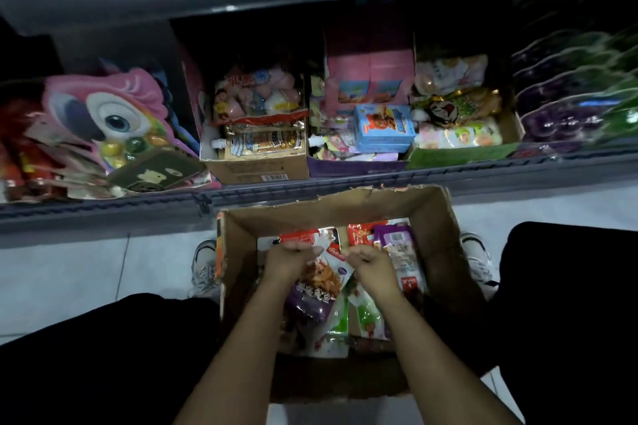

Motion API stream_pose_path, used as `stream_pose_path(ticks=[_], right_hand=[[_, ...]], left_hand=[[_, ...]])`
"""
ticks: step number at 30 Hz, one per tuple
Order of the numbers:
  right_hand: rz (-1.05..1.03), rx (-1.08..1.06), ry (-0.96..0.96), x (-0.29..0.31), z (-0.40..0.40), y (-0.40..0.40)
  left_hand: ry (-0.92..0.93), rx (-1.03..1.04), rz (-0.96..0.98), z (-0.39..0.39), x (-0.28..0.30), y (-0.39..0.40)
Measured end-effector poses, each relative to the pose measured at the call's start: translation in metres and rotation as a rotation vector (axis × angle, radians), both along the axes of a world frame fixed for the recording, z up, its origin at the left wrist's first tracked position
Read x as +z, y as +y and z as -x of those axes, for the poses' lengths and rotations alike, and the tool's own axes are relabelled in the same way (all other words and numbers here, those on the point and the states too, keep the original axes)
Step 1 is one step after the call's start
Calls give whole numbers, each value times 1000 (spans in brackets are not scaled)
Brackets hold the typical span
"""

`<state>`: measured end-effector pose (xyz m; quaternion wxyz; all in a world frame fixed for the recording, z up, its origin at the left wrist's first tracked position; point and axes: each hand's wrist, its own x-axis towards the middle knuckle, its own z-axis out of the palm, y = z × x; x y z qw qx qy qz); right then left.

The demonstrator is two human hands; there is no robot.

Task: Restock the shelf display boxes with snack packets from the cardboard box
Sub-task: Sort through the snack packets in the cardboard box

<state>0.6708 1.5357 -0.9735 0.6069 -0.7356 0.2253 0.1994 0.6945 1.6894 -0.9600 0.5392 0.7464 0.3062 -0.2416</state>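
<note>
An open cardboard box (433,217) stands on the floor between my feet, holding several snack packets in red, purple, white and green. Both my hands are inside it. My left hand (284,260) and my right hand (371,264) each grip one side of a white and purple snack packet (322,281) that shows fried food, lifted a little above the pile. Along the low shelf ahead stand display boxes: a cardboard one (257,169) with pouches, a purple one (355,166) with a blue carton, and a green one (462,155) with pale packets.
A pink parrot-shaped toy pack (114,114) and red packets lie at the shelf's left end, purple and green packs (566,107) at its right. The shelf's grey front rail (138,203) runs just beyond the box. My knees in dark trousers flank the box on the tiled floor.
</note>
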Motion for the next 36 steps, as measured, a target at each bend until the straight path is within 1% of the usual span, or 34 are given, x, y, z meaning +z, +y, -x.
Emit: stream_pose_path(ticks=[2,4,7,12,16,20,23,25,29,31,33,34,36], right_hand=[[-13,-42,-76,32,-7,-4],[-72,-95,-129,61,-14,-9],[-115,-100,-190,109,-22,-17],[26,4,-351,198,-34,-32],[76,94,-469,268,-42,-37],[97,154,-530,325,-47,-36],[153,152,-576,358,-53,-32],[187,170,-610,374,-56,-29],[257,231,-689,400,-65,-22],[336,275,-713,409,-72,-17],[424,311,-726,417,-79,-15],[474,321,-751,422,-83,-14],[641,325,-847,432,-92,-13]], left_hand=[[-41,27,58,-7,27,-3],[-74,42,129,-14,60,-8],[-144,35,196,-23,111,-13],[-276,-65,183,-33,192,-13],[-338,-113,258,-35,257,-12],[-412,-120,258,-35,309,-7],[-461,-129,272,-39,336,-2],[-486,-132,323,-42,347,-1],[-585,-93,398,-54,354,6],[-632,-86,412,-60,356,8],[-690,-80,379,-65,359,10],[-743,-73,375,-67,362,10],[-880,-69,339,-73,367,10]])
